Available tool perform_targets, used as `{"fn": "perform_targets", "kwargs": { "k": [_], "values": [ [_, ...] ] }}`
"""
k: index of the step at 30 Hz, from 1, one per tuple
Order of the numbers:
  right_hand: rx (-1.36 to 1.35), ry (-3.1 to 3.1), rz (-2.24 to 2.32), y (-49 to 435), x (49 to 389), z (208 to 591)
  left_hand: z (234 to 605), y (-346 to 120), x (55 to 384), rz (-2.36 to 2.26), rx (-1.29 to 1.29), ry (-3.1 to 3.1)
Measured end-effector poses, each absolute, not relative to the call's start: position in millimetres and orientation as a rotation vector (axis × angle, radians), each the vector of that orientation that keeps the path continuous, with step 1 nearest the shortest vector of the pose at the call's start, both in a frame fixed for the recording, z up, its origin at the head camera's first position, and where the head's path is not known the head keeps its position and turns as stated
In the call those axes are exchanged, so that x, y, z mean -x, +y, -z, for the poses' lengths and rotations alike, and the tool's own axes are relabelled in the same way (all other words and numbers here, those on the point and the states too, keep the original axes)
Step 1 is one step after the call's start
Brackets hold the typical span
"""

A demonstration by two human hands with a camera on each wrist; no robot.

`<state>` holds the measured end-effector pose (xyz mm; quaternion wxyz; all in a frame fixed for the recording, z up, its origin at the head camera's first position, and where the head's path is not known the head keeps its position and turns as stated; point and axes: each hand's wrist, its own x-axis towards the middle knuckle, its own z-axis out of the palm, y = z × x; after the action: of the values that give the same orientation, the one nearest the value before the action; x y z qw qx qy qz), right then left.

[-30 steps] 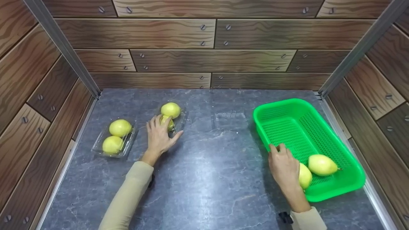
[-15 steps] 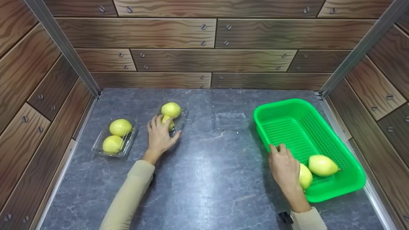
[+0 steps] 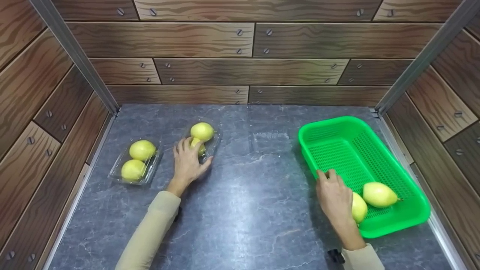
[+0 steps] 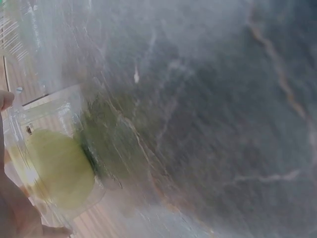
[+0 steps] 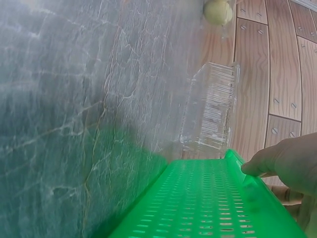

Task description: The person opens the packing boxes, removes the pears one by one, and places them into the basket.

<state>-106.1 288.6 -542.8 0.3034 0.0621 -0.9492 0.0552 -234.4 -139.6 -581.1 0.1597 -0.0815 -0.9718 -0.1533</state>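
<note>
In the head view, my left hand [image 3: 187, 161] spreads over the near pear [image 3: 198, 147] in a clear plastic container [image 3: 215, 140]. The left wrist view shows thumb and fingers on opposite sides of this container, around a yellow-green pear [image 4: 62, 168]. A second pear [image 3: 202, 131] sits in its far end. My right hand [image 3: 335, 198] grips the left rim of a green basket [image 3: 345, 122], its thumb showing at the rim in the right wrist view. Two pears lie in the basket's near end, one [image 3: 380, 195] fully visible, the other [image 3: 359, 208] partly behind the right hand.
At left stands another clear container [image 3: 152, 170] with two pears [image 3: 142, 150]. A clear container without fruit [image 5: 213, 109] stands between the left hand's container and the basket. Wood-patterned walls [image 3: 195, 39] and metal posts [image 3: 69, 52] enclose the grey marbled table [image 3: 240, 210].
My left thumb has drawn in slightly, and the far pear by that hand has shifted slightly toward me. The right hand keeps its place on the basket rim.
</note>
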Motion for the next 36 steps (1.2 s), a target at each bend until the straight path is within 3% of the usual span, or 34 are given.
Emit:
{"fn": "perform_targets", "kwargs": {
  "k": [36],
  "values": [
    [-0.163,-2.52,-0.192,290.0,106.5,541.8,584.6,-142.7,189.7,0.466,0.427,-2.66]
  ]
}}
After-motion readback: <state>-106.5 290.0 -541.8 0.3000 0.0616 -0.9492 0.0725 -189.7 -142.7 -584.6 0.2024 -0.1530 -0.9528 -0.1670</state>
